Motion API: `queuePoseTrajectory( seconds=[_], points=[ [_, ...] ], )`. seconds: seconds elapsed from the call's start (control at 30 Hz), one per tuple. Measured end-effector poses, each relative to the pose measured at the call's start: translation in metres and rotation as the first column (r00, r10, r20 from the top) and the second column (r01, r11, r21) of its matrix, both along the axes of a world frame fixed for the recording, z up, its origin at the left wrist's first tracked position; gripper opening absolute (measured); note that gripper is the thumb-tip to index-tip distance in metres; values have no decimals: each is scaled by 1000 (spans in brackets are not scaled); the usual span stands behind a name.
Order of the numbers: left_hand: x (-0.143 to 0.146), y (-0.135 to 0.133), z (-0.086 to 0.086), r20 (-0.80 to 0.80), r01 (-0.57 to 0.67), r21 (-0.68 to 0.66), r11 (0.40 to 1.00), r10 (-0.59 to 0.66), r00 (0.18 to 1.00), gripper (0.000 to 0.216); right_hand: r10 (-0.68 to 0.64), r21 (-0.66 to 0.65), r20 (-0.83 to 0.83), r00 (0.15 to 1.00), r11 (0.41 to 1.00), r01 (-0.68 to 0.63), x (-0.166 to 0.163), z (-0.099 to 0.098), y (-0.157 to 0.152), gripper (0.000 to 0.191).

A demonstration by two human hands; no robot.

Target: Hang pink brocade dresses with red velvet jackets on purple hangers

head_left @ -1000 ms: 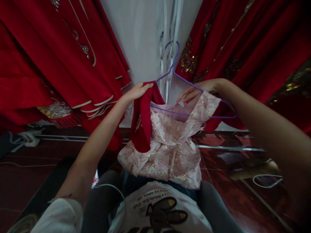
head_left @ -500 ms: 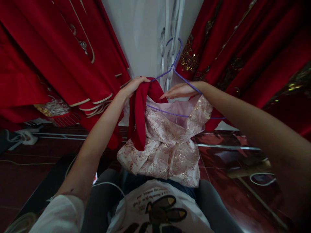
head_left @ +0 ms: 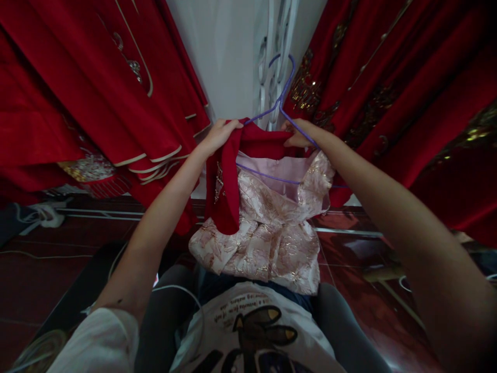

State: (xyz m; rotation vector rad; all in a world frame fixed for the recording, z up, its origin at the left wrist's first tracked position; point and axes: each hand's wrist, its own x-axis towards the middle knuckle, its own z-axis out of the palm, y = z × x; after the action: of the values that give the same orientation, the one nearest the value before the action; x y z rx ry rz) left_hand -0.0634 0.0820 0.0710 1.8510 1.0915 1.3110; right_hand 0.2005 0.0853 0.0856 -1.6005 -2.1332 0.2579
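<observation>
A purple hanger [head_left: 279, 98] rises between my hands, its hook near the white metal hooks. On it hangs a pale pink and gold brocade dress [head_left: 267, 207], its lower part folded across my lap. A red jacket [head_left: 230, 202] with beading on its front drapes over the hanger's left arm, and its cloth spans behind the dress neckline. My left hand [head_left: 222, 135] grips the jacket at the left shoulder, fingers over the top. Behind the hanger's right arm, my right hand [head_left: 301, 133] pinches the jacket's upper edge; some of its fingers are hidden.
Red garments [head_left: 147, 77] with pale trim hang at the left. More red garments [head_left: 380, 103] with gold sequins hang at the right. White metal hooks [head_left: 285, 31] stand against the pale wall ahead. A white cable [head_left: 176, 288] runs over my left leg.
My right hand has closed on the red cloth and drawn it rightward behind the neckline. The jacket front at the left has turned to show more beading.
</observation>
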Motion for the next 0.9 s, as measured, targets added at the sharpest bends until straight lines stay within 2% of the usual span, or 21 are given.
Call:
queuePoseTrajectory(
  seconds=[0.1,0.2,0.27,0.33,0.43,0.57,0.67,0.77,0.83,0.9],
  points=[
    [0,5,2,-44,-28,28,999,29,999,27,-162,120,-30,986,979,164,14,-1,-10,26],
    [1,8,2,-69,-31,76,997,36,997,26,-364,253,-166,917,883,396,34,-7,-16,27],
    [2,7,2,-74,-17,101,995,25,997,26,-426,277,-234,874,833,479,50,-8,-19,30],
    [4,3,2,-81,0,97,995,8,997,27,-447,268,-247,860,821,504,70,-6,-23,35],
    [7,-2,2,-89,4,63,998,1,996,27,-442,285,-177,880,832,475,100,5,-40,36],
    [10,-5,1,-73,5,72,997,0,997,27,-523,358,-42,851,787,502,125,23,-86,33],
    [11,-10,1,-82,29,102,994,-21,996,29,-555,378,58,830,781,496,134,33,-124,34],
    [11,-18,-1,-98,40,125,991,-28,995,30,-582,246,227,781,810,532,136,34,-152,31],
    [10,-23,-3,-100,43,133,990,-30,995,30,-492,76,296,819,867,493,131,27,-164,27],
    [10,-26,-5,-99,43,145,988,-28,995,29,-374,-24,252,893,920,392,117,15,-170,25]
  ],
)
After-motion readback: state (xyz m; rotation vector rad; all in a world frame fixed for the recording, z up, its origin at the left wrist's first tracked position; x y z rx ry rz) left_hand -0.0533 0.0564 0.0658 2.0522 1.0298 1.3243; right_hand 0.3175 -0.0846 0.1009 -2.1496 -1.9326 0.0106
